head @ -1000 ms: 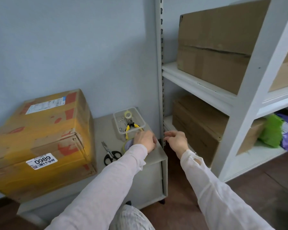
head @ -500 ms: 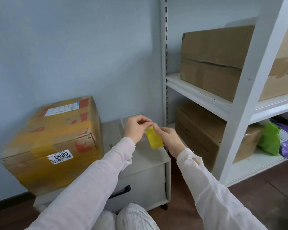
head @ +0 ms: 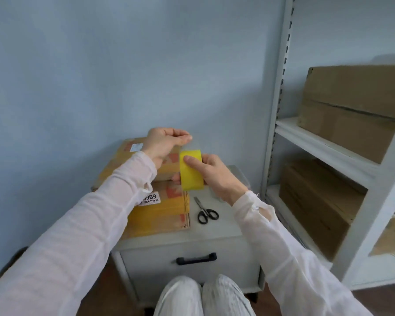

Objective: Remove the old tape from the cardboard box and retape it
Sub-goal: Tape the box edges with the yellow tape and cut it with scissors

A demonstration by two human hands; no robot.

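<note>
Both hands were up over the cabinet [head: 217, 231], the right hand [head: 217, 176] gripping a yellow tape roll [head: 191, 176].

The cardboard box [head: 160, 213] sat beneath the left forearm, below the left hand [head: 163, 143]. That hand's thumb and forefinger were pinched together just above the roll; whether they held a tape end, I could not tell. The right forefinger lay across the roll's face. Scissors [head: 206, 213] lay below the right hand, just beside the box, and a shelf unit [head: 324, 147] stood further right.
</note>
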